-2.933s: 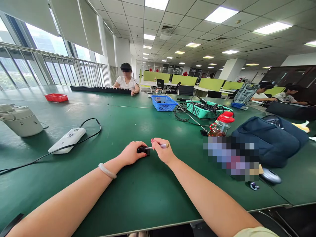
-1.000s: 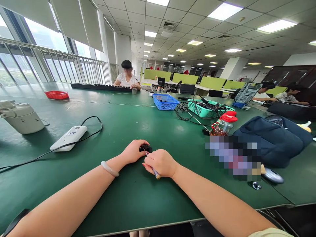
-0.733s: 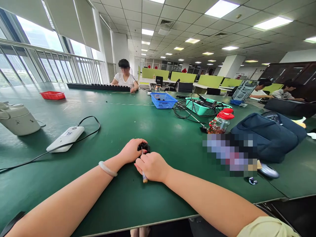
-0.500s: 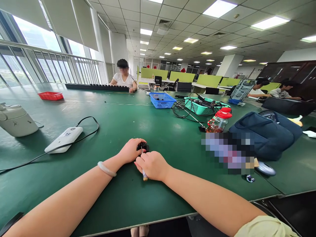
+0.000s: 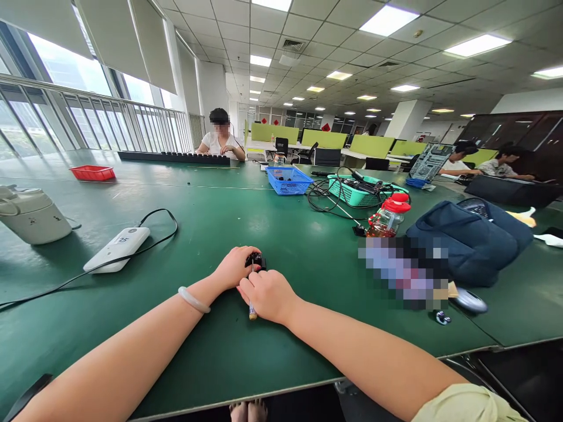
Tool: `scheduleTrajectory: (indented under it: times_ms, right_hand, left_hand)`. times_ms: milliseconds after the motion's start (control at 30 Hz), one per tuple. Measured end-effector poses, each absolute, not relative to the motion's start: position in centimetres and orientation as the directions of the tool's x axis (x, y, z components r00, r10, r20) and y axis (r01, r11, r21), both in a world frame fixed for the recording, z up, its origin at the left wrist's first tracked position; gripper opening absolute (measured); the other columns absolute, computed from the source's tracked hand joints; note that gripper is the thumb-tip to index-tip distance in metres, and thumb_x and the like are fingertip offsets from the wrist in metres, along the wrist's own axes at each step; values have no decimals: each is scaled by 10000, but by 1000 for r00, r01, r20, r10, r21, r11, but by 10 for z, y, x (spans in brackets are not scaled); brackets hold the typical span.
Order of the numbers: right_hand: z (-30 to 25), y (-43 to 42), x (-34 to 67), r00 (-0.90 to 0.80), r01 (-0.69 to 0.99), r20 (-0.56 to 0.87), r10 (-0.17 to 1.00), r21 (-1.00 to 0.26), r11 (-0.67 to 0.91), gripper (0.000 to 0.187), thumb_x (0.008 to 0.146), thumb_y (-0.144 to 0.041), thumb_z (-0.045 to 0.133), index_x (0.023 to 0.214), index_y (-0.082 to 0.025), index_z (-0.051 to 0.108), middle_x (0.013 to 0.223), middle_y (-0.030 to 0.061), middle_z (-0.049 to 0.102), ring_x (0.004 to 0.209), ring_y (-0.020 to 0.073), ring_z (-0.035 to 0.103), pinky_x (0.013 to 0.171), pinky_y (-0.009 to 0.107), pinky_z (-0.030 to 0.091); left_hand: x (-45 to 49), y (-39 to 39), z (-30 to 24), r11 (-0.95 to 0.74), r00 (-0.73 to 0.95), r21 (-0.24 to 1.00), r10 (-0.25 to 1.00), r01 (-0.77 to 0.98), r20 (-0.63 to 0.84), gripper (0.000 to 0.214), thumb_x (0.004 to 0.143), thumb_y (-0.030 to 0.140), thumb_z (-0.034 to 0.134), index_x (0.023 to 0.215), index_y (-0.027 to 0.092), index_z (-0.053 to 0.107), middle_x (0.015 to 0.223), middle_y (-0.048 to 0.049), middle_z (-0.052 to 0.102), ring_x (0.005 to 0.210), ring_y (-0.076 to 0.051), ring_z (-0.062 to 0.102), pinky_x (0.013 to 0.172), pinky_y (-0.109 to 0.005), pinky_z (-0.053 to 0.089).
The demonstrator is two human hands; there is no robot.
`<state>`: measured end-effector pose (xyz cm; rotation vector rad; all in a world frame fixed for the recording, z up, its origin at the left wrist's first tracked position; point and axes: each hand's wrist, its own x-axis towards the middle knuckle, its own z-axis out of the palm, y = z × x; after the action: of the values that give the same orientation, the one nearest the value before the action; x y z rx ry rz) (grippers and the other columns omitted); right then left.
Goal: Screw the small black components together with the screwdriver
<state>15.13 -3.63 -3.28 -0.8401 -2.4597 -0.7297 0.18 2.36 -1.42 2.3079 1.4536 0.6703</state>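
Both are curled: L hand [image 5: 234,268] grips blocky blk part [image 5: 255,258], R hand [image 5: 266,295] slim metal-shafted tool [image 5: 252,312].

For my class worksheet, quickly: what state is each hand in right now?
Left hand: closed, holding a small black part.
Right hand: closed around a slim tool pointing at that part.

A number shows on the white device [image 5: 115,253]: dark, slanted digits on a pale label [image 5: 122,240], reading as 25, the first digit less sharp than the second. The flask [image 5: 37,217] bears small dark marks too coarse to make out. In the background, red diamonds [image 5: 325,127] and a red-and-white sign [image 5: 423,138] are too small to read.
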Motion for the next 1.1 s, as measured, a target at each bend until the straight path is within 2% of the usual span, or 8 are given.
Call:
scheduleTrajectory:
  times_ms: [367, 500, 567, 700, 767, 867, 1100]
  right_hand:
    - [-30, -39, 150, -701, 696, 489, 520, 310, 647, 244, 994, -272, 460, 778, -192, 540, 701, 45, 621, 607, 165, 548, 524, 312, 193]
    - [-30, -33, 153, -668, 725, 525, 528, 297, 621, 246, 1001, -268, 459, 803, -180, 575, 725, 55, 634, 614, 162, 547, 526, 317, 206]
    - [-29, -31, 156, -668, 713, 561, 489, 296, 635, 287, 1011, -273, 438, 780, -176, 578, 698, 50, 619, 595, 150, 523, 529, 314, 212]
    - [-26, -30, 165, -651, 629, 706, 279, 296, 719, 341, 978, -280, 451, 666, -188, 555, 583, 16, 544, 538, 134, 462, 523, 299, 227]
    - [-23, -30, 172, -611, 605, 753, 245, 244, 758, 333, 949, -267, 476, 631, -192, 539, 556, -1, 522, 501, 120, 422, 515, 287, 241]
    - [-17, -26, 183, -616, 521, 751, 239, 161, 838, 339, 927, -237, 480, 591, -196, 492, 534, -20, 500, 483, 102, 400, 509, 256, 270]
    - [-8, -18, 197, -576, 488, 731, 366, -52, 872, 341, 946, -245, 433, 607, -208, 447, 528, -31, 452, 479, 102, 357, 507, 242, 293]
  left_hand:
    - [5, 20, -7, -405, 365, 465, 914, 787, 177, 335, 842, 241, 577, 1166, 204, 656, 1203, -82, 703, 1145, -279, 611, 1052, -423, 465]
    - [0, 19, -7, -524, 490, 428, 849, 736, 198, 538, 682, 118, 638, 1214, 200, 628, 1245, -87, 684, 1160, -287, 606, 1072, -421, 447]
    - [-1, 19, -8, -542, 508, 427, 838, 724, 200, 562, 674, 102, 623, 1227, 198, 625, 1259, -88, 679, 1162, -286, 606, 1078, -426, 442]
    - [2, 18, -10, -464, 420, 455, 885, 760, 202, 414, 802, 173, 553, 1201, 212, 653, 1241, -69, 691, 1190, -287, 584, 1068, -443, 458]
    - [3, 17, -10, -461, 416, 460, 887, 759, 202, 393, 815, 192, 567, 1196, 213, 658, 1238, -63, 695, 1188, -290, 581, 1071, -451, 458]
    - [2, 17, -10, -458, 415, 471, 888, 754, 200, 377, 816, 199, 594, 1187, 220, 663, 1227, -55, 702, 1179, -292, 586, 1068, -464, 462]
    - [1, 19, -12, -491, 445, 471, 870, 733, 214, 342, 839, 205, 601, 1175, 223, 663, 1219, -47, 708, 1141, -282, 604, 1055, -465, 464]
